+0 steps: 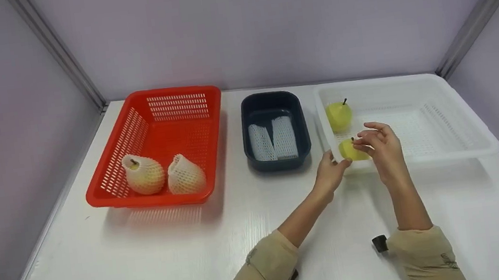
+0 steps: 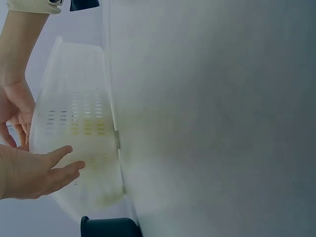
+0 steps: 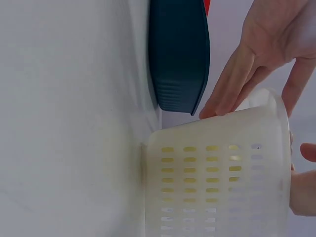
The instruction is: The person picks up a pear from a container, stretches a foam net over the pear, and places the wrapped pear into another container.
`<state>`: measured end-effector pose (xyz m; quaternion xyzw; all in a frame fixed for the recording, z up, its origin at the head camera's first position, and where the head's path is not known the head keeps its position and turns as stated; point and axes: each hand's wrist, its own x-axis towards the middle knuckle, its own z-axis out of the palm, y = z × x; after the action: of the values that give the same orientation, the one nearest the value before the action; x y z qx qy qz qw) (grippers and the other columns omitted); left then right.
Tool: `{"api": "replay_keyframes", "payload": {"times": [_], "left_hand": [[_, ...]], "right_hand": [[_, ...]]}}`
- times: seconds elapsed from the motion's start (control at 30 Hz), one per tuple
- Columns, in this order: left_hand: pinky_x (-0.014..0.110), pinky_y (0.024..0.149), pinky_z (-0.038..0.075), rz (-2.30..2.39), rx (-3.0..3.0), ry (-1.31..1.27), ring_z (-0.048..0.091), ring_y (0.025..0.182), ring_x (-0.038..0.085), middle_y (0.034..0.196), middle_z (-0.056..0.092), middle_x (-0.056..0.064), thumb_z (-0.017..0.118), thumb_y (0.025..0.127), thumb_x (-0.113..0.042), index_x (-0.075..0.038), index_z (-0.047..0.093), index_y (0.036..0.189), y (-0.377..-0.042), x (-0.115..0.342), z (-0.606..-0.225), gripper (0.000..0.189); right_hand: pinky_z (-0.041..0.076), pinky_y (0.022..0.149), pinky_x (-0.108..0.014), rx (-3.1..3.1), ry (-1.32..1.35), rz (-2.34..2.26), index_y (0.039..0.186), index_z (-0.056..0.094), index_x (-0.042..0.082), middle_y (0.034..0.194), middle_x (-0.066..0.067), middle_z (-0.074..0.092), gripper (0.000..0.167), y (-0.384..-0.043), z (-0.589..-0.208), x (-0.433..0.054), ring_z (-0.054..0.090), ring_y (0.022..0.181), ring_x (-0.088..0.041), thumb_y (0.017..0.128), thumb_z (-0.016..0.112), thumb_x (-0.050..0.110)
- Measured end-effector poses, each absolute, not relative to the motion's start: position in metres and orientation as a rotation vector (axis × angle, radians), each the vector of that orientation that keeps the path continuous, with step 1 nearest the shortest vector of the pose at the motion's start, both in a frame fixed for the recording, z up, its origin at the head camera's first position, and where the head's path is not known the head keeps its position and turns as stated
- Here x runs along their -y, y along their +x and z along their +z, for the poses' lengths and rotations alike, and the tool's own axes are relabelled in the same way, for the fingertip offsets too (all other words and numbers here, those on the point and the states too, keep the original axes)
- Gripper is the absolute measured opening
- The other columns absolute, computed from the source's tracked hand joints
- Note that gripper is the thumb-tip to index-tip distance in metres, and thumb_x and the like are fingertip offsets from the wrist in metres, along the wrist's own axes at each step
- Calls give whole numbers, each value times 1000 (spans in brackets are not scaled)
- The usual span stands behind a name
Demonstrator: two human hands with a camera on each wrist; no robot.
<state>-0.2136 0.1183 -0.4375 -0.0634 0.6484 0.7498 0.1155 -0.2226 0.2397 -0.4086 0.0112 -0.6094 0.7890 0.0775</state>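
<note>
In the head view a yellow-green pear [image 1: 351, 151] sits in the front left corner of the white basket [image 1: 465, 151]. My left hand [image 1: 329, 173] is at that corner, its fingers fairly straight along the outside wall and its thumb over the rim beside the pear. Above the pear is my right hand [image 1: 384, 149], fingers loosely bent and fingertips close to the stem. Another bare pear [image 1: 339, 116] lies farther back along the same basket's left side. The right wrist view shows my left fingers [image 3: 232, 81] against the basket's outer wall.
A dark blue bin [image 1: 279, 165] in the middle holds two white foam net sleeves [image 1: 284, 135]. On the left, the red basket [image 1: 152, 200] contains two pears [image 1: 144, 175] in foam nets. A wall [image 1: 259, 24] stands behind the white table [image 1: 151, 266].
</note>
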Motion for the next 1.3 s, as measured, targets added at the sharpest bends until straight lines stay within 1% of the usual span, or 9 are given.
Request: {"api": "replay_keyframes", "payload": {"times": [0.2, 0.43, 0.57, 0.63, 0.7, 0.8, 0.93, 1.2, 1.3], "left_hand": [[40, 86, 45, 2242, -1868, -207, 54, 105, 26, 127, 49, 13, 60, 86, -3, 0, 48, 125, -216, -121, -436, 41], [39, 88, 44, 2296, -1819, -219, 50, 112, 29, 125, 50, 15, 59, 85, 1, 3, 49, 122, -215, -120, -437, 39], [40, 90, 43, 2301, -1796, -219, 48, 115, 31, 127, 50, 15, 59, 85, 1, 3, 48, 123, -215, -120, -438, 40], [39, 89, 43, 2301, -1788, -209, 49, 114, 30, 125, 50, 15, 59, 85, 1, 3, 48, 124, -215, -120, -438, 40], [38, 89, 43, 2305, -1779, -199, 51, 112, 28, 124, 52, 14, 59, 86, 0, 3, 48, 124, -215, -120, -438, 40], [37, 88, 44, 2309, -1760, -199, 53, 109, 25, 122, 53, 12, 59, 86, 0, 3, 48, 123, -216, -120, -436, 39], [38, 89, 43, 2309, -1746, -213, 52, 110, 26, 123, 52, 13, 59, 87, -1, 2, 48, 124, -218, -119, -435, 39], [38, 91, 42, 2298, -1740, -248, 49, 114, 28, 127, 50, 13, 58, 86, 1, 2, 48, 125, -218, -120, -435, 40], [38, 91, 42, 2300, -1738, -252, 49, 115, 28, 128, 49, 13, 58, 86, 1, 2, 48, 125, -217, -120, -436, 40]], "right_hand": [[50, 76, -29, 1831, 31, 2358, 114, 44, 0, 91, -14, 54, 22, -221, -408, -240, 60, 80, -20, 93, 50, 1], [50, 77, -26, 2010, 43, 2195, 116, 44, -3, 95, -15, 51, 27, -224, -399, -249, 59, 81, -19, 92, 54, 5], [49, 75, -23, 2265, 42, 1925, 118, 43, -8, 99, -14, 50, 31, -230, -393, -258, 58, 83, -15, 93, 53, 8], [49, 75, -23, 2437, 46, 1749, 119, 43, -8, 104, -13, 50, 34, -235, -390, -262, 56, 87, -16, 93, 52, 12], [48, 79, -28, 2605, 62, 1569, 121, 43, -8, 111, -17, 49, 36, -240, -388, -267, 53, 95, -20, 94, 51, 15], [43, 85, -43, 2795, 113, 1344, 122, 43, -7, 119, -23, 46, 40, -246, -386, -274, 47, 107, -33, 94, 52, 20], [35, 90, -55, 2953, 169, 1175, 123, 42, -9, 125, -28, 41, 46, -256, -388, -278, 38, 116, -44, 93, 53, 24], [33, 93, -55, 3169, 182, 1167, 129, 39, -9, 130, -31, 38, 53, -268, -398, -281, 36, 119, -45, 93, 53, 28], [35, 93, -53, 3178, 212, 1252, 130, 37, -8, 131, -30, 38, 55, -269, -400, -281, 37, 119, -43, 94, 51, 31]]}}
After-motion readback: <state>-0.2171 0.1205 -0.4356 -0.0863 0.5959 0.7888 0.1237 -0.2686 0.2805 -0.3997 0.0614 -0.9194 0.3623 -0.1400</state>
